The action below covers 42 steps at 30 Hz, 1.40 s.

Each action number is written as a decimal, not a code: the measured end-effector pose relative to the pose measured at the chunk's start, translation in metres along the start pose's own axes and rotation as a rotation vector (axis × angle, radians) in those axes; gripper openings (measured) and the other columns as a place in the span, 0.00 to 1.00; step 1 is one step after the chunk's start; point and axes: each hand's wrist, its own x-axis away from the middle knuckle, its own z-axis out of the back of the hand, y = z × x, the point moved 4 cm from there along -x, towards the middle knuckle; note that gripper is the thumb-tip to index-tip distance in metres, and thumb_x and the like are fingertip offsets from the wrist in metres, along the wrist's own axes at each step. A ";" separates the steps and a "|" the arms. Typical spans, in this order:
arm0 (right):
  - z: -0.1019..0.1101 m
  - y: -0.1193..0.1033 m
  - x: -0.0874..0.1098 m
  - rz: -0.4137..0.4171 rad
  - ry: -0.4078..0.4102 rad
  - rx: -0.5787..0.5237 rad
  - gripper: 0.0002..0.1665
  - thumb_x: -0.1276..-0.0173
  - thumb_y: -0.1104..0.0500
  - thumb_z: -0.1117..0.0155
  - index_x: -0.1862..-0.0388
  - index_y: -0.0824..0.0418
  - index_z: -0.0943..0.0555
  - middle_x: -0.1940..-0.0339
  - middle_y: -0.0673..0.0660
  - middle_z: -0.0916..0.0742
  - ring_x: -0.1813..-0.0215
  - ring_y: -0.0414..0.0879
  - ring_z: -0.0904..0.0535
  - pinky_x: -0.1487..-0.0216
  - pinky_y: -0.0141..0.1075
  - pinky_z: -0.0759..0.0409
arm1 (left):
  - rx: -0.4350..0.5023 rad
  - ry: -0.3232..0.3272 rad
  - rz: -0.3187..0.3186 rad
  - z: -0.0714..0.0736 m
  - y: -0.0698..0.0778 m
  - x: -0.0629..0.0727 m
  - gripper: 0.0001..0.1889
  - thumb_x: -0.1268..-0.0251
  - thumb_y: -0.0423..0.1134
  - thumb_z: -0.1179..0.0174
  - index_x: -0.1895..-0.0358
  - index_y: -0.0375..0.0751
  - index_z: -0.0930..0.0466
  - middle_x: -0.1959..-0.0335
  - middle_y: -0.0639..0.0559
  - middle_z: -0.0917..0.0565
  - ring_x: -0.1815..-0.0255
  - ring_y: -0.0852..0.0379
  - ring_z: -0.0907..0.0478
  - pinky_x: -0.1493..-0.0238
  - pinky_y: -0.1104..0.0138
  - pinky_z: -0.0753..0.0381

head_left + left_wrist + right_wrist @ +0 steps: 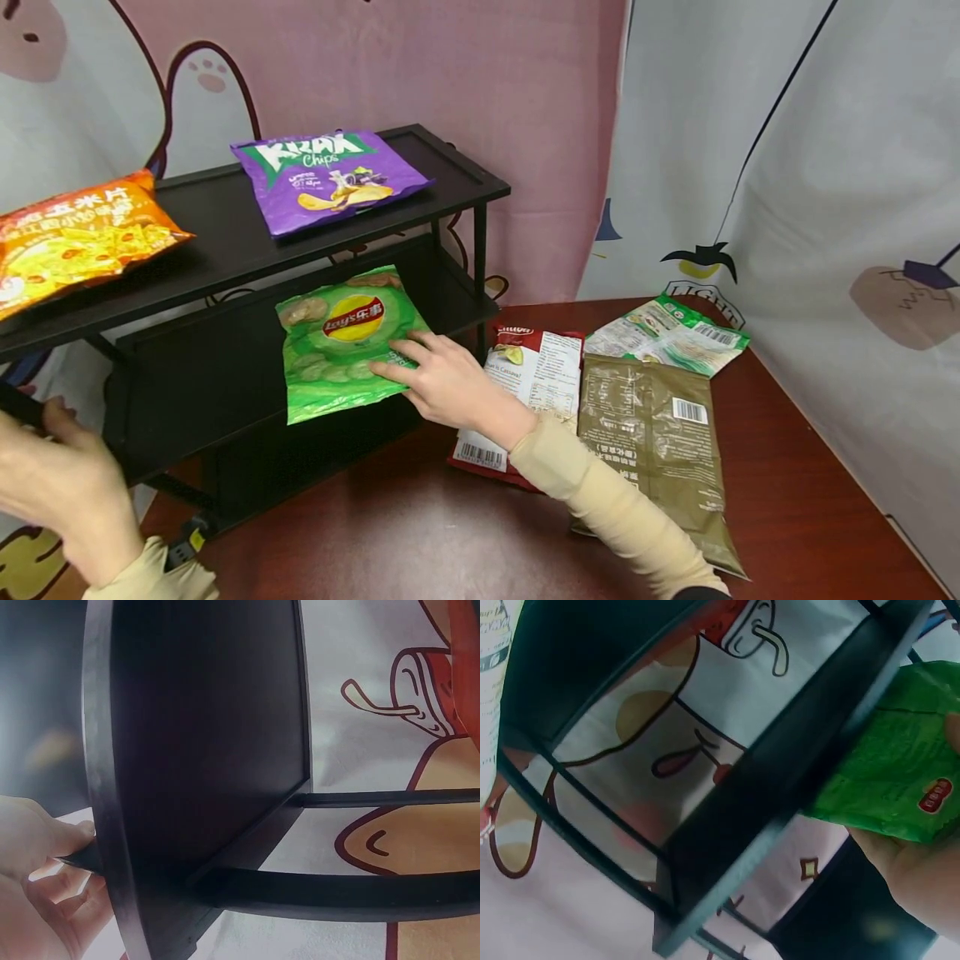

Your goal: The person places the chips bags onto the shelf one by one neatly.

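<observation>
My right hand (450, 383) holds a green bag of Lay's chips (341, 329) by its right side, fingers spread over the front. The bag overlaps the middle tier of a black shelf rack (202, 225) in the head view. From the right wrist, the green bag (885, 765) appears beside a rack edge, with part of the hand (915, 874) beneath it. At the far left, my left hand (71, 479) grips a black part of the rack. The left wrist view has that hand (41, 877) with thumb and fingers around a dark bar at the shelf (202, 735).
On the top tier lie an orange snack bag (82, 237) and a purple bag of Krax chips (330, 183). A red-and-white bag (528, 375), a brown bag (652, 442) and a green-and-white bag (667, 333) lie on the reddish table (405, 533) at right. Printed curtains hang behind.
</observation>
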 end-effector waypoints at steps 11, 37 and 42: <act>-0.024 -0.024 -0.031 0.057 -0.036 0.065 0.25 0.33 0.53 0.47 0.37 0.40 0.27 0.38 0.52 0.21 0.38 0.48 0.25 0.38 0.38 0.27 | 0.005 -0.025 0.012 0.002 0.002 -0.001 0.25 0.30 0.54 0.57 0.33 0.52 0.32 0.39 0.35 0.27 0.36 0.34 0.34 0.38 0.44 0.40; -0.035 -0.034 -0.034 0.031 -0.063 0.019 0.28 0.30 0.41 0.51 0.34 0.47 0.29 0.33 0.55 0.24 0.31 0.48 0.31 0.29 0.38 0.37 | -0.020 -0.001 0.039 0.001 0.000 -0.001 0.23 0.29 0.51 0.56 0.34 0.54 0.31 0.53 0.32 0.18 0.47 0.32 0.26 0.44 0.44 0.36; -0.040 -0.039 -0.038 0.055 -0.043 0.049 0.28 0.29 0.40 0.52 0.35 0.47 0.29 0.34 0.56 0.23 0.32 0.48 0.29 0.30 0.38 0.36 | -0.001 -0.021 0.017 0.000 -0.001 -0.002 0.23 0.29 0.52 0.57 0.34 0.53 0.31 0.47 0.33 0.22 0.41 0.33 0.30 0.41 0.44 0.39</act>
